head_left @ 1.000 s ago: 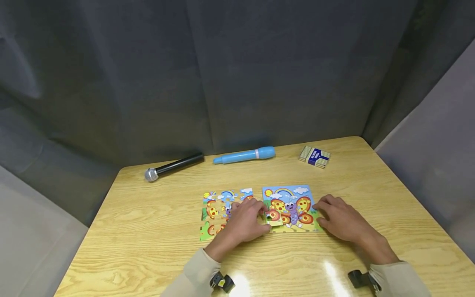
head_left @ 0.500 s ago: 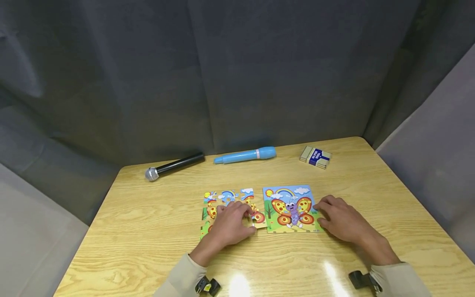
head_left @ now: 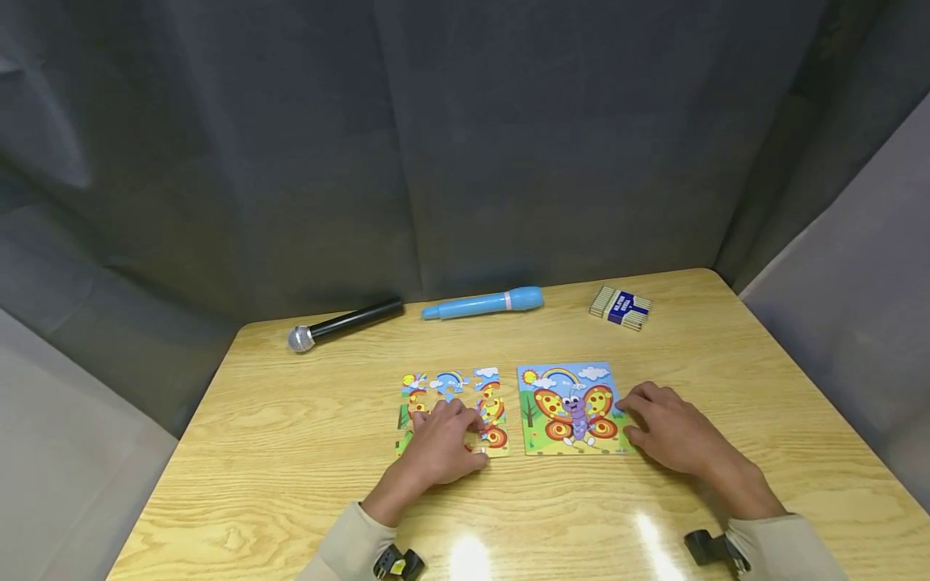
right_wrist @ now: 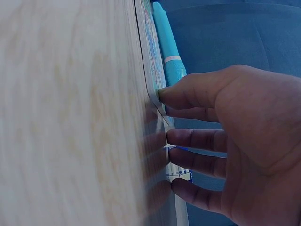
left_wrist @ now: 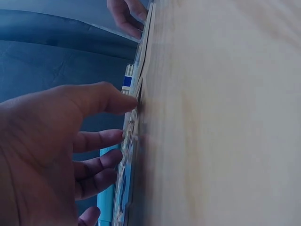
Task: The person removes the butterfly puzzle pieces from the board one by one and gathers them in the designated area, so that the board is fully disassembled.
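In the head view, my left hand (head_left: 437, 445) is over the lower part of a butterfly jigsaw laid out in loose pieces (head_left: 450, 382). Its thumb and index finger span a corner puzzle piece (head_left: 498, 440) and hold it by opposite edges; the palm hides several other pieces. To the right lies a whole butterfly picture board (head_left: 538, 428). My right hand (head_left: 664, 429) rests at that board's right edge, thumb and fingertips touching it. The right wrist view shows the thumb (right_wrist: 171, 96) on the board's corner, with the other fingers rather straight and their tips down at the table.
A black microphone (head_left: 349, 321) with a silver head and a blue microphone-shaped stick (head_left: 479, 305) lie along the back of the wooden table (head_left: 291, 500). Near the back right is a bundle of pale sticks (head_left: 621, 307) with a blue band. Dark cloth (head_left: 465, 145) hangs behind.
My left hand has moved left from the picture board, carrying the corner piece off it to the lower right of the loose jigsaw. The right hand has stayed at the board's edge.
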The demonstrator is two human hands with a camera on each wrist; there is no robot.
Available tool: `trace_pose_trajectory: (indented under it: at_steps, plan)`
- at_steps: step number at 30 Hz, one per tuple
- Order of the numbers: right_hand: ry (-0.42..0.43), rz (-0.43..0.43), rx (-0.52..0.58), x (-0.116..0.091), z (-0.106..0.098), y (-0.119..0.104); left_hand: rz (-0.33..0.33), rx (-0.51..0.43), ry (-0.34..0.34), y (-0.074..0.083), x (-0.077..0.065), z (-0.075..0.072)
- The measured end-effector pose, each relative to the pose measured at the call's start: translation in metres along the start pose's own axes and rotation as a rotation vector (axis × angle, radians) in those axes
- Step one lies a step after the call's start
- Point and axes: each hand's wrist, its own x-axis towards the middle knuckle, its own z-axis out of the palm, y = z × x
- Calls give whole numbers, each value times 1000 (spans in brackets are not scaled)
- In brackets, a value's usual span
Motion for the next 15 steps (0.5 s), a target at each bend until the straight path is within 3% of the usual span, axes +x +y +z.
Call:
trace_pose_trajectory:
  at_steps: [15]
  plan:
    - [4, -4, -4, 0, 2, 2, -17, -7, -41, 0, -2, -2]
